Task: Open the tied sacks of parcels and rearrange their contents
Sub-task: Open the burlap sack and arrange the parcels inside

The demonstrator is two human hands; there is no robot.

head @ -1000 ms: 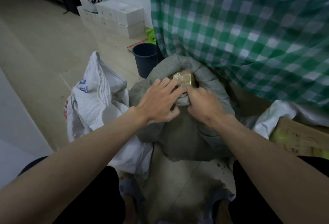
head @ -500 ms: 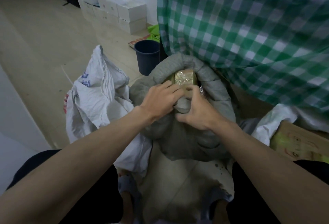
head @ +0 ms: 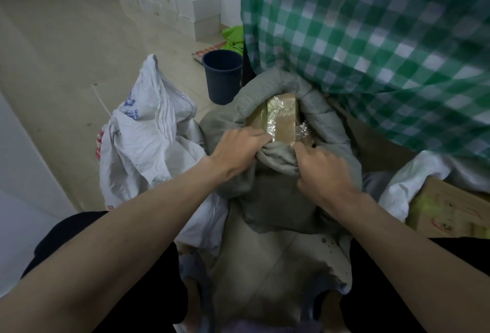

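A grey sack [head: 267, 197] stands on the floor in front of me, its mouth rolled down into a thick rim. A brown taped parcel [head: 283, 118] shows in the opening, with a bit of crinkled clear wrap beside it. My left hand [head: 238, 148] grips the near left part of the rolled rim, fingers curled into the cloth by the parcel. My right hand [head: 322, 171] grips the near right part of the rim. A white woven sack [head: 143, 142] lies crumpled to the left of the grey one.
A dark blue bin [head: 222, 75] stands behind the sacks. A green checked cloth [head: 371, 41] hangs over a table at right. White boxes [head: 183, 6] are stacked by the far wall. A cardboard box [head: 450, 210] and white bag sit at right.
Both hands have pulled the rolled rim of the grey sack down and apart. More of the brown parcel is uncovered than before.
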